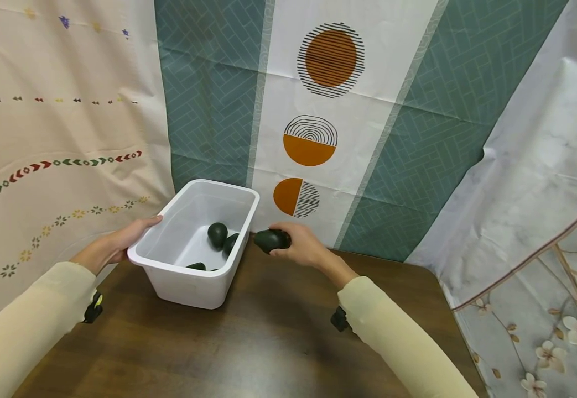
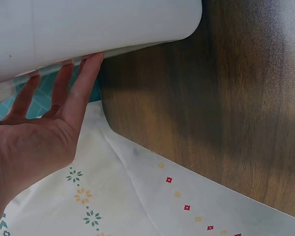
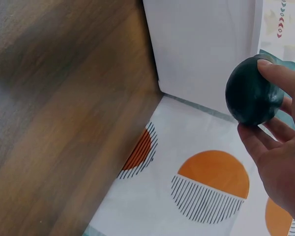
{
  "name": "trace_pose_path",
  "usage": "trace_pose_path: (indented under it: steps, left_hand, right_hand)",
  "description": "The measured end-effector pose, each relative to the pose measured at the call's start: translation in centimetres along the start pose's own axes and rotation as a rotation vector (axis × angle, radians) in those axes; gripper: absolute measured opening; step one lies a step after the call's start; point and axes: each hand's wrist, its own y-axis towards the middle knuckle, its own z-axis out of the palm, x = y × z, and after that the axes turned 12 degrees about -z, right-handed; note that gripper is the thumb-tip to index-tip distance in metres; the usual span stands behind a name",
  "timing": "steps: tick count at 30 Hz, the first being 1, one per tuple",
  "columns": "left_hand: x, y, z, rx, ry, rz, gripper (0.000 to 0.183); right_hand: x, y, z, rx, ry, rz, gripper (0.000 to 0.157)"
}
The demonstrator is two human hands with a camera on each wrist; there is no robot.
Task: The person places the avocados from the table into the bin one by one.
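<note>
A white plastic tub (image 1: pixel 183 284) stands on the table. My left hand (image 1: pixel 119 237) grips its left rim, the thumb side up at the edge and the fingers (image 2: pixel 78 93) against the outer side, under the lip. To the right of the tub, my right hand (image 1: pixel 302 243) holds a dark green avocado (image 1: pixel 270 241) between thumb and fingers. The right wrist view shows this avocado (image 3: pixel 250 93) beside the tub's outer wall, above the table. Inside the tub lie several more avocados (image 1: pixel 217 235), some partly hidden by the near and right walls.
The brown wooden table (image 1: pixel 278 337) runs under both arms. A patterned cloth with orange circles (image 1: pixel 310 149) hangs right behind the tub. A cream cloth (image 1: pixel 59 166) hangs at the left, and a flowered pale cloth (image 1: pixel 532 265) borders the right edge.
</note>
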Motion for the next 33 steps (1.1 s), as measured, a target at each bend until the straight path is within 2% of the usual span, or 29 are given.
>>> trace_pose_path:
  steps: [24, 33]
  left_hand:
    - [-0.1, 0.0, 0.1, 0.010, -0.005, -0.002, 0.083]
    - [-0.1, 0.0, 0.0, 0.028, -0.056, -0.022, 0.078]
  right_hand:
    - [3.1, 2.7, 0.5, -0.013, 0.001, -0.091, 0.061]
    - [4.6, 3.8, 1.2, -0.004, 0.002, -0.129, 0.062]
